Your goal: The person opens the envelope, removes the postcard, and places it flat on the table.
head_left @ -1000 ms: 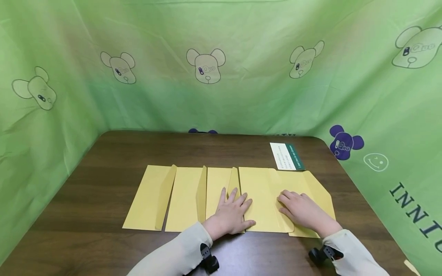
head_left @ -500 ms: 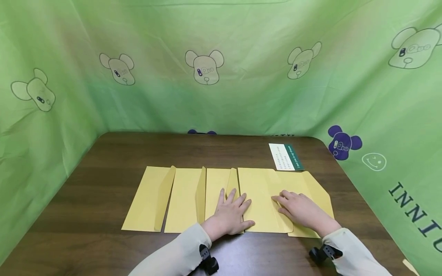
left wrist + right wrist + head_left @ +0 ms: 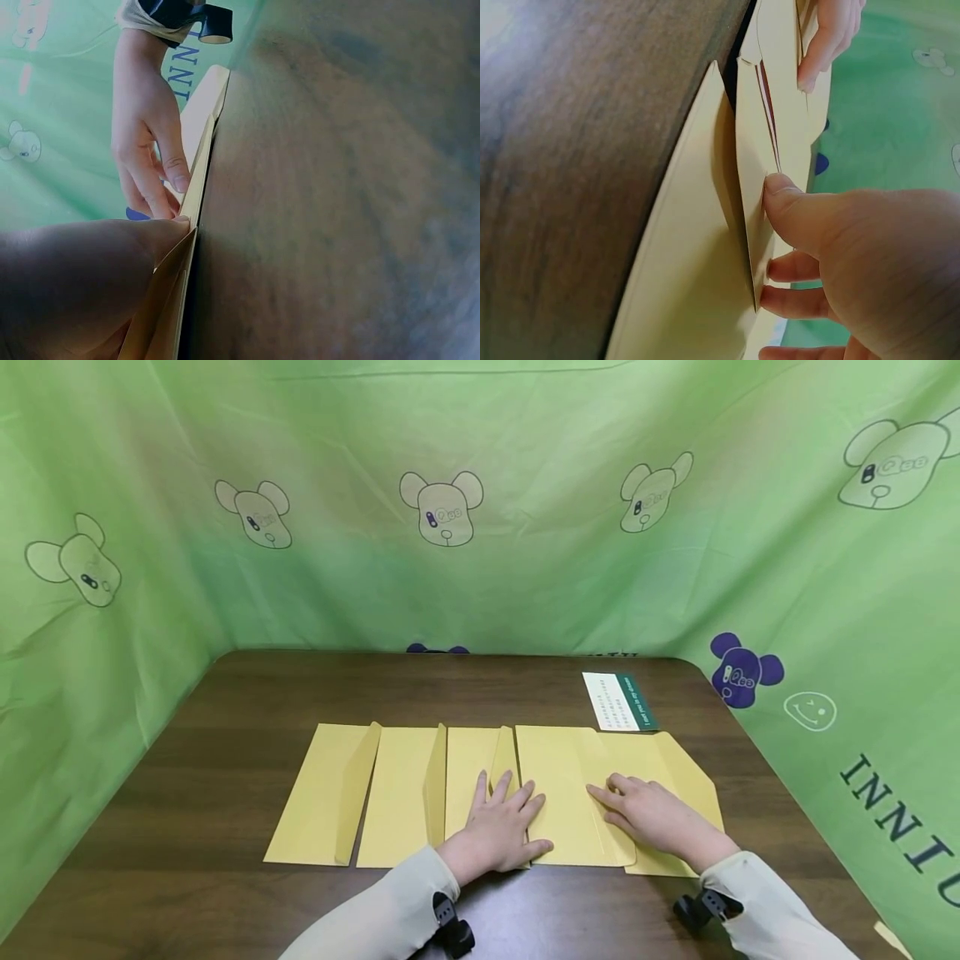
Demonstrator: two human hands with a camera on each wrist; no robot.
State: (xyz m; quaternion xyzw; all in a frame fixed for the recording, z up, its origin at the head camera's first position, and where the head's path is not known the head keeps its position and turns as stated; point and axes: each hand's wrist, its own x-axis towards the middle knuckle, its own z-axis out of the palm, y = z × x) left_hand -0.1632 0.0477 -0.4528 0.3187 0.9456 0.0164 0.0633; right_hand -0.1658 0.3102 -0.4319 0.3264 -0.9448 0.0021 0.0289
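Observation:
Several yellow paper envelopes lie in a row, among them the leftmost envelope [image 3: 318, 802] and a wide middle envelope [image 3: 551, 760]. My left hand [image 3: 495, 831] rests with fingers spread across the middle envelope's left edge and its left neighbour. Over the middle envelope's flap [image 3: 615, 850] is my right hand [image 3: 656, 814], index finger stretched left near the crease. In the right wrist view the thumb [image 3: 784, 196] touches the flap edge, beside a narrow gap showing a dark red strip [image 3: 767, 105]. Under that flap lies the rightmost envelope [image 3: 637, 747], its own flap turned out to the right.
A white and green printed card [image 3: 618, 702] lies behind the envelopes on the brown wooden table [image 3: 420, 693]. Green printed cloth [image 3: 525, 585] hangs around the table. A pale object [image 3: 891, 939] shows at the lower right.
My right hand's index finger has slid a little left across the middle envelope's flap, toward the crease. The left hand and the envelopes stay where they were.

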